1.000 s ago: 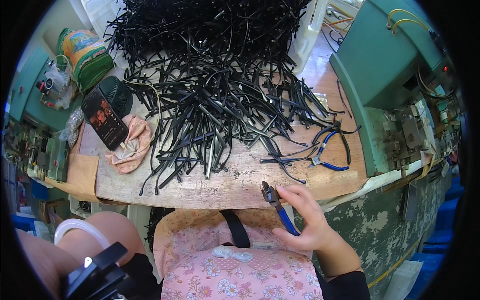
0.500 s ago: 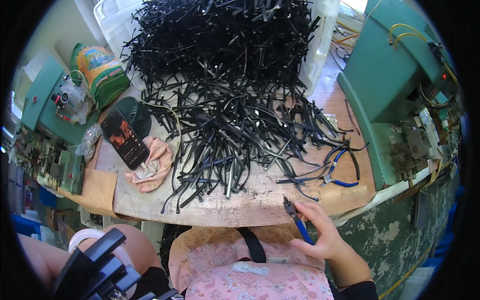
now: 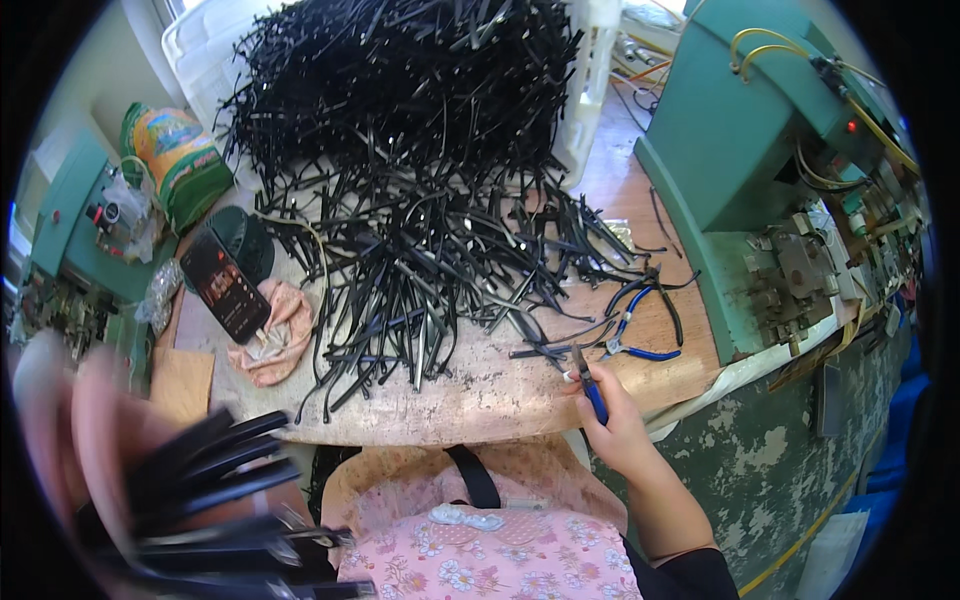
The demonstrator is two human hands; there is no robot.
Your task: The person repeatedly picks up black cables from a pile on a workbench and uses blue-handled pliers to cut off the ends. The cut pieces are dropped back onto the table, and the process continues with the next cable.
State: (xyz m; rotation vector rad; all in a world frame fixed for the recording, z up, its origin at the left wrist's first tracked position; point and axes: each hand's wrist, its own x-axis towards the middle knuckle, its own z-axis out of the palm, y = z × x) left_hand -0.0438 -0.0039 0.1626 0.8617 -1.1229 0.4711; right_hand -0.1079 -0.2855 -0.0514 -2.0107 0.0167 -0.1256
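Observation:
My left hand [image 3: 100,455], large and smeared by motion at the lower left, is closed round a bunch of slim black eyeglass temples [image 3: 225,465] with small metal pieces at some ends. My right hand [image 3: 618,428] grips blue-handled cutting pliers [image 3: 592,393] at the table's front edge, jaws pointing away from me. Just beyond their tip lie loose black temples of a large heap [image 3: 430,255] spread over the table. A second pair of pliers [image 3: 640,325], with blue and black handles spread apart, rests on the wood right of the heap.
A white crate [image 3: 597,95] piled with black temples stands at the back. A phone [image 3: 225,290] leans on a dark green fan [image 3: 250,240], with pink cloth [image 3: 275,345] below. Green machines flank the table, one right [image 3: 710,140], one left [image 3: 75,215]. A patterned bag [image 3: 175,165] stands behind.
My left hand has risen into view with its bunch of temples. My right hand has moved forward over the table's edge with the pliers, now close to the loose temples. The view has shifted slightly.

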